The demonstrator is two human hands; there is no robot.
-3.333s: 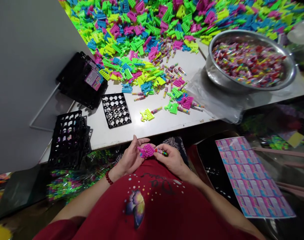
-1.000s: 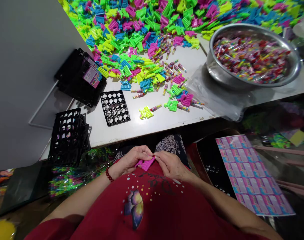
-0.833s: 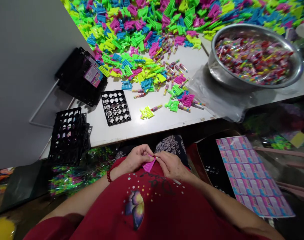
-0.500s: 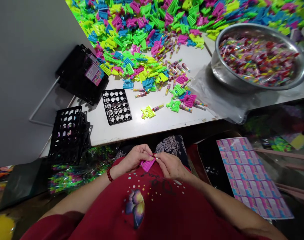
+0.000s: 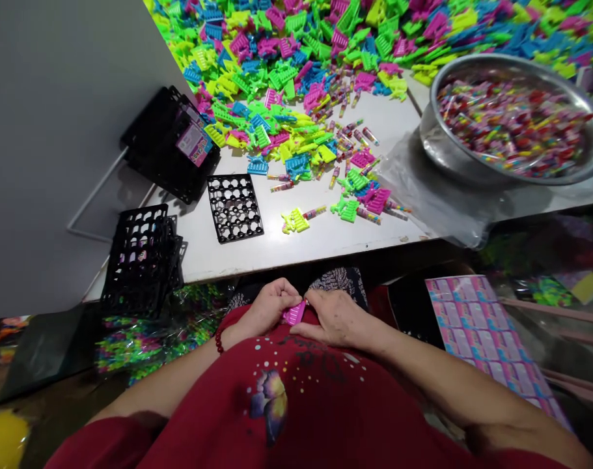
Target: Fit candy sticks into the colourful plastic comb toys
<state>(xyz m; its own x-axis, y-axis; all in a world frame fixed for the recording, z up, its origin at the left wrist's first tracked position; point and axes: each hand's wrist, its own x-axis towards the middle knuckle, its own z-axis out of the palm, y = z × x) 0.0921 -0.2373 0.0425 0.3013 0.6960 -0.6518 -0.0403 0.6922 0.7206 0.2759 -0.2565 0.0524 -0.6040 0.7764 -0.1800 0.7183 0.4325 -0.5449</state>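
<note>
Head view: left hand [image 5: 270, 307] pinches magenta ribbed plastic piece [image 5: 295, 314] in front of red shirt [image 5: 320, 404]. Right hand [image 5: 336, 318] close beside piece, thumb spread from fingers; cannot tell whether gripping. Ahead, 1 black rectangular plastic grid [image 5: 235, 207] on white table [image 5: 218, 259].

Plain grey wall or panel [image 5: 71, 117] at left; white worktable [image 5: 257, 255] (front edge worn), glare on top; dim brownish floor [image 5: 52, 391] lower left, pinkish rails [image 5: 550, 311] right.

Pale sheen on the white tabletop [image 5: 276, 249] and steel bowl [image 5: 450, 153] — murk underneath — soft, stretched edges.
</note>
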